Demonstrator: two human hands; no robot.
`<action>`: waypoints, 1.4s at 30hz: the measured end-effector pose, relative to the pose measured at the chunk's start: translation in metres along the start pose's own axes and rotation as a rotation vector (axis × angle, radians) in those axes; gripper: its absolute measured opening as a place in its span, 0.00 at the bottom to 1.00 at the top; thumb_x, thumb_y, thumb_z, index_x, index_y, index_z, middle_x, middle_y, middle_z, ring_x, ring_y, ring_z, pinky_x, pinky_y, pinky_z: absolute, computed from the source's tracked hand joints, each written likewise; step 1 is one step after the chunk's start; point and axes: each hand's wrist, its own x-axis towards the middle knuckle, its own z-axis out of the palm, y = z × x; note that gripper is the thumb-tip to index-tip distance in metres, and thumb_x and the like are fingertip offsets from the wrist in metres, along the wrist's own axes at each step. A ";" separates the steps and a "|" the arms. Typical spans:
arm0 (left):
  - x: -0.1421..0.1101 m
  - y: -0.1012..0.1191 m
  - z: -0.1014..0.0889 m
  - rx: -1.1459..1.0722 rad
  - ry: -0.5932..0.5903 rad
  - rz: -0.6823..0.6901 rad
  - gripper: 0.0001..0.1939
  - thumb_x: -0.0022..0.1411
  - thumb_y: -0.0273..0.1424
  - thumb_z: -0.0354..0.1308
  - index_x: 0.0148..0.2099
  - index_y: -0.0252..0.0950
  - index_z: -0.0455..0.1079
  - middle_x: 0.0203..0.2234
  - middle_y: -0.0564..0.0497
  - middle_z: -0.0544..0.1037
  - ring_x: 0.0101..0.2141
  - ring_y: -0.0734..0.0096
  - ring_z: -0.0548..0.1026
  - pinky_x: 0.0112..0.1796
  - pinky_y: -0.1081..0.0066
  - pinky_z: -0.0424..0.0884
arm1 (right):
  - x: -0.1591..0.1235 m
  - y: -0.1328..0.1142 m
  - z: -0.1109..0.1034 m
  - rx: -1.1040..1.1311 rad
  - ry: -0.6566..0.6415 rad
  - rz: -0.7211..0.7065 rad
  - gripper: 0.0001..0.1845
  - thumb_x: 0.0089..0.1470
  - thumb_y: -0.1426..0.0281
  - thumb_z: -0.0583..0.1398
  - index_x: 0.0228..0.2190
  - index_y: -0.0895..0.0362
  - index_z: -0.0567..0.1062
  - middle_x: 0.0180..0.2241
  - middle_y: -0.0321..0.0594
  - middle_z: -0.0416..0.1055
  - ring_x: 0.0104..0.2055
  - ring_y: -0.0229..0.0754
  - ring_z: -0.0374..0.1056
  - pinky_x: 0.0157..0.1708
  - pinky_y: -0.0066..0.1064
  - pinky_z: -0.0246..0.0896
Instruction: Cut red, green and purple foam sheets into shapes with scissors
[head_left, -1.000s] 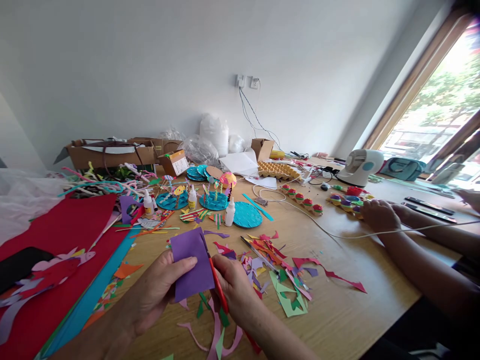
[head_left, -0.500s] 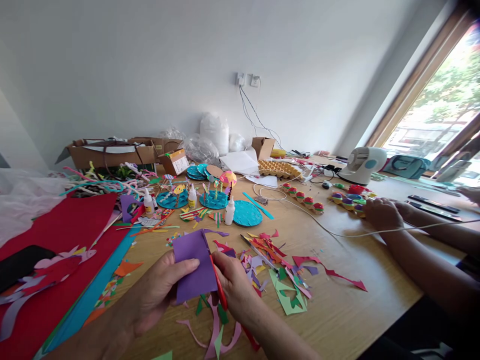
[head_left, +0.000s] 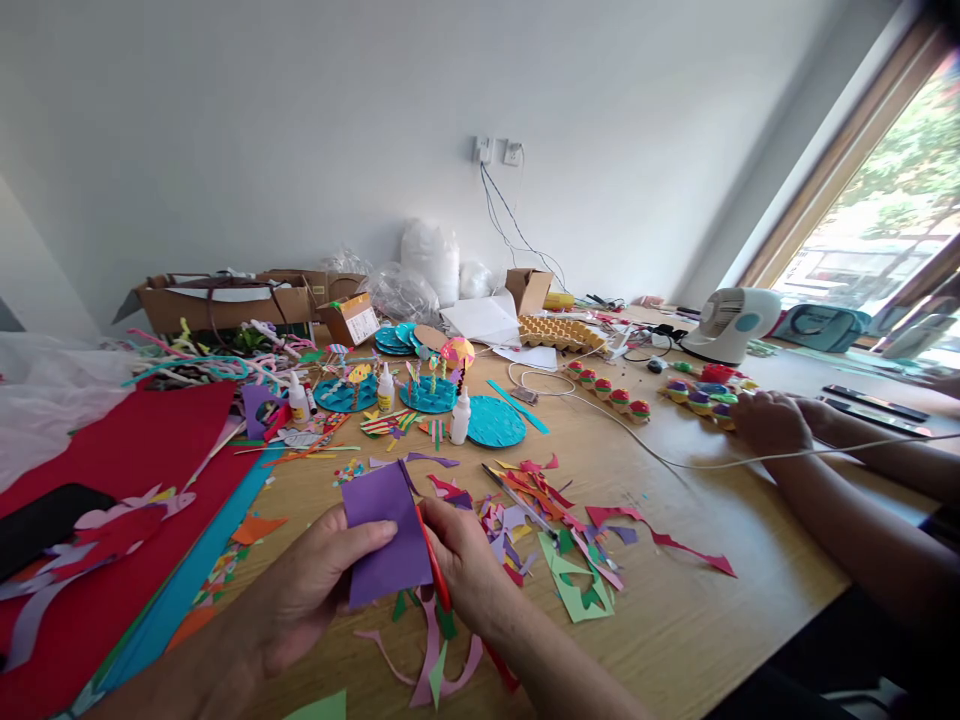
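A purple sheet of paper (head_left: 386,565) is pinched in my left hand (head_left: 326,570), thumb on top and fingers underneath. My right hand (head_left: 465,560) is closed round red-handled scissors (head_left: 436,570), whose blades lie along the paper's right edge near its top corner. Under and beyond my hands, pink paper offcuts (head_left: 429,650) lie on the wooden table. Right of my right hand are many coloured paper scraps (head_left: 536,495), a pen (head_left: 517,500) and a light green cut-out sheet (head_left: 574,590).
White glue bottles (head_left: 460,417) stand beside blue decorated discs (head_left: 495,421). Red sheets (head_left: 142,450) cover the left side. At right, another person's hands (head_left: 772,425) touch an egg-carton strip (head_left: 697,400). A white cable (head_left: 675,465) crosses the table towards a white fan-like device (head_left: 731,325).
The view has shifted very slightly. My hands, the purple paper and the scissors are in nearly the same place, and the other person's hands stay at the egg-carton strip.
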 end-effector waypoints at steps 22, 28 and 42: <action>-0.019 -0.005 -0.032 -0.093 0.061 0.035 0.12 0.50 0.34 0.63 0.38 0.37 0.72 0.24 0.53 0.78 0.26 0.71 0.75 0.26 0.76 0.69 | 0.017 -0.005 0.026 0.189 -0.227 0.088 0.17 0.57 0.59 0.49 0.23 0.57 0.62 0.16 0.30 0.60 0.15 0.30 0.58 0.13 0.20 0.48; -0.013 0.012 -0.040 0.084 0.201 0.229 0.14 0.46 0.35 0.65 0.36 0.37 0.70 0.22 0.54 0.77 0.24 0.69 0.74 0.25 0.73 0.69 | 0.018 -0.024 0.013 0.469 -0.207 0.140 0.21 0.53 0.52 0.52 0.25 0.58 0.63 0.15 0.30 0.62 0.14 0.30 0.58 0.14 0.20 0.48; 0.007 0.018 -0.029 0.391 0.158 0.411 0.12 0.46 0.40 0.60 0.23 0.36 0.65 0.11 0.59 0.63 0.14 0.78 0.59 0.16 0.77 0.55 | 0.039 -0.029 0.018 0.627 0.043 0.072 0.18 0.34 0.69 0.65 0.26 0.57 0.62 0.19 0.26 0.61 0.17 0.29 0.58 0.16 0.22 0.54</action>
